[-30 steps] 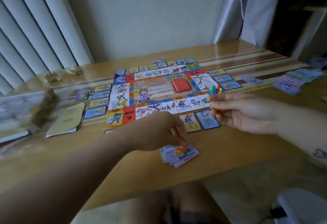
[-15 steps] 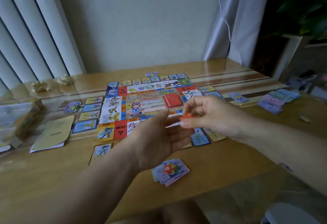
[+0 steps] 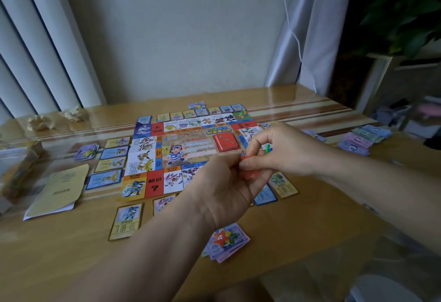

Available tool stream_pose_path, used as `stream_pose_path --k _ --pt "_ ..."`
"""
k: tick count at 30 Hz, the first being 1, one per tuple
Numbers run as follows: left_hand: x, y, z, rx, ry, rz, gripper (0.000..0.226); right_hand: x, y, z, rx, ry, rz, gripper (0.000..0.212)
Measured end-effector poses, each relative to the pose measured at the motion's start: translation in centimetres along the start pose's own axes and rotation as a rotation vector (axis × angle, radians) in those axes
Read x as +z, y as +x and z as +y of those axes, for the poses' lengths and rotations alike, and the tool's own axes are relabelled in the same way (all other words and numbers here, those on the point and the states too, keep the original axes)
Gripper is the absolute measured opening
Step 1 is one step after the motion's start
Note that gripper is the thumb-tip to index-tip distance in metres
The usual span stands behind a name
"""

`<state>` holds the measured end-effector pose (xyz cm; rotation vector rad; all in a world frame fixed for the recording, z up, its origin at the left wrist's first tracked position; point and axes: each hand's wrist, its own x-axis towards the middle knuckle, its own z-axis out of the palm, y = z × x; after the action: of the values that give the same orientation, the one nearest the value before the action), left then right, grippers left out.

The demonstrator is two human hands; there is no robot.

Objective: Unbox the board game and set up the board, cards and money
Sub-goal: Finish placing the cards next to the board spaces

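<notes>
The colourful game board [image 3: 152,158] lies flat on the wooden table [image 3: 71,254], ringed by property cards such as the one near the front edge [image 3: 126,221]. A red card deck [image 3: 225,143] sits on the board's centre. Above the board's near right corner, my left hand [image 3: 222,189] and my right hand [image 3: 281,151] meet and both pinch a small red-orange playing piece [image 3: 250,174]. My right hand also holds green and blue pieces [image 3: 268,148] that peek out behind its fingers. Below my hands lies a small pile of cards and notes [image 3: 226,242] with an orange star shape on top.
Paper money stacks [image 3: 362,139] lie at the far right. A yellow rule booklet [image 3: 59,189] and a card pile [image 3: 87,152] sit left of the board, the box [image 3: 14,170] at the left edge. Crumpled paper [image 3: 71,113] lies at the back. A potted plant [image 3: 401,10] stands on the right.
My hands have come together above the board's near right corner. The left hand rose from the pile of notes and now shares the grip on the red-orange piece.
</notes>
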<state>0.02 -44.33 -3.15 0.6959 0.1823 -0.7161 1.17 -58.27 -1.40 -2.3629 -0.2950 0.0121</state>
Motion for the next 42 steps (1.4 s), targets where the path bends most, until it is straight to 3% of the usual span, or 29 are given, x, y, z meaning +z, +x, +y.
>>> stream_pose_path --k 8,17,19,22,25,28,32,39,42 --pt "-0.2 1.6 0.2 0.008 -0.036 0.015 0.028 0.1 1.2 1.3 0.089 0.104 -0.065 0.011" --pt "-0.2 4.6 1.2 -0.009 -0.088 0.052 0.033 -0.7 3.1 3.6 0.192 0.305 -0.124 0.023" --pt "0.0 5.2 1.8 -0.005 -0.103 0.059 0.035 -2.1 3.8 4.2 0.205 0.483 -0.059 0.023" --pt "0.8 6.3 2.7 0.0 -0.09 0.071 0.033 -5.8 5.9 7.2 0.306 0.688 0.237 0.03" --pt "2.0 7.7 3.5 0.007 -0.049 0.071 0.03 -8.7 8.0 12.3 0.489 0.509 0.484 0.033" --pt "3.1 9.2 3.8 0.007 -0.03 0.071 0.031 -9.9 8.4 16.7 0.584 0.321 0.402 0.026" --pt "3.5 10.8 3.9 0.011 0.011 0.056 0.032 -9.9 7.9 19.3 0.549 -0.015 0.268 0.013" --pt "2.6 12.2 3.3 0.024 0.063 0.041 0.031 -8.4 8.5 22.1 0.516 -0.278 0.334 0.011" --pt "1.9 12.3 3.6 0.047 0.061 0.053 0.028 -8.9 8.5 21.2 0.469 -0.304 0.459 0.016"
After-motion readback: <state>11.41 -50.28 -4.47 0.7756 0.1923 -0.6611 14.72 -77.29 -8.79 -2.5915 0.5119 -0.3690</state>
